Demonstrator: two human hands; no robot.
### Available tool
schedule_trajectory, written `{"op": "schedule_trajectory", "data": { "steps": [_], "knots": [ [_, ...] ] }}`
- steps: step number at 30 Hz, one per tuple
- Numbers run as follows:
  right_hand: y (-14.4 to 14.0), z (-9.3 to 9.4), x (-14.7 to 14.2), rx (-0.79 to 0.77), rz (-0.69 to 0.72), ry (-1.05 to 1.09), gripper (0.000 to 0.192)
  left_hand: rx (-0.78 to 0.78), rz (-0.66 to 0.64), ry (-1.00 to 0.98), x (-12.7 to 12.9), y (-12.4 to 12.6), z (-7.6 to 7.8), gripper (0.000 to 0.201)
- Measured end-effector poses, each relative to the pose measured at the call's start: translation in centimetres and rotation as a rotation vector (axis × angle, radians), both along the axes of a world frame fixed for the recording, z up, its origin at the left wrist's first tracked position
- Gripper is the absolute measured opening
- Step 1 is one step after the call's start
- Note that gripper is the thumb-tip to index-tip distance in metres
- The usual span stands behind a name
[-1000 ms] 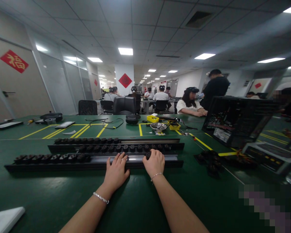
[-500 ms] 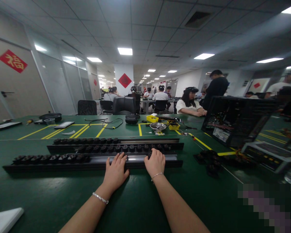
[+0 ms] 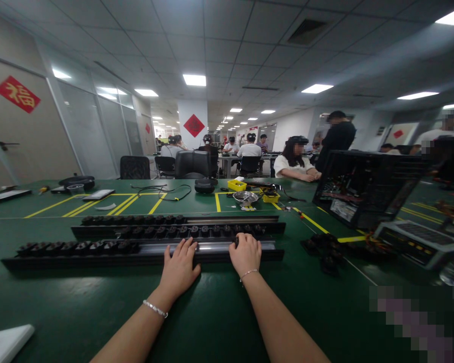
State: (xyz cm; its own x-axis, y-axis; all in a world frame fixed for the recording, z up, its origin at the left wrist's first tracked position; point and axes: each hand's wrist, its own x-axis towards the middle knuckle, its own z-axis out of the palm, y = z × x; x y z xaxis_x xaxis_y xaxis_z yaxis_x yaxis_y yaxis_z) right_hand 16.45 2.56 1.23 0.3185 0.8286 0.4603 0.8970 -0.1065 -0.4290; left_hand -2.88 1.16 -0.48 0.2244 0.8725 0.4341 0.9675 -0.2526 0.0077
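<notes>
Rail (image 3: 98, 258), nearest of three long black ones, lies crosswise on the green table (image 3: 219, 312) straight ahead of me. Its left stretch carries a row of small black sliders (image 3: 79, 247); the middle and right stretch shows a bare silvery channel (image 3: 212, 246).

My left hand (image 3: 179, 267) lies flat over the rail's near edge, fingers spread and extended onto the channel, palm down, clamping nothing. A thin bracelet sits at that wrist.

My right hand (image 3: 245, 253) rests on the rail just to the right of the left hand, fingers curled down over something small and dark at the channel. Fingertips hidden by the back of the hand, so I cannot tell whether they pinch that piece or only press on it. Bracelet on this wrist too.

Second rail (image 3: 174, 232) lies just behind, its row of black sliders running almost the full length. Third rail (image 3: 181, 220) lies behind that, sliders on its left half only.

To the right: loose heap of black parts (image 3: 325, 249) on the table, near the rails' right ends. Beyond it an open computer case (image 3: 366, 189) stands tilted. Farther back, a yellow tray (image 3: 237, 185) and a metal bowl (image 3: 245, 196). White flat object (image 3: 5, 343) at the near left corner. Other people sit at tables well behind.
</notes>
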Motion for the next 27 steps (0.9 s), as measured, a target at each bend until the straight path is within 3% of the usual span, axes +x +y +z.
{"op": "schedule_trajectory", "data": {
  "steps": [27],
  "knots": [
    [0.3,-0.2,1.5,0.044,-0.090,-0.010,0.034,-0.020,0.008,-0.008,0.0,0.0,0.1,0.055]
  ]
}}
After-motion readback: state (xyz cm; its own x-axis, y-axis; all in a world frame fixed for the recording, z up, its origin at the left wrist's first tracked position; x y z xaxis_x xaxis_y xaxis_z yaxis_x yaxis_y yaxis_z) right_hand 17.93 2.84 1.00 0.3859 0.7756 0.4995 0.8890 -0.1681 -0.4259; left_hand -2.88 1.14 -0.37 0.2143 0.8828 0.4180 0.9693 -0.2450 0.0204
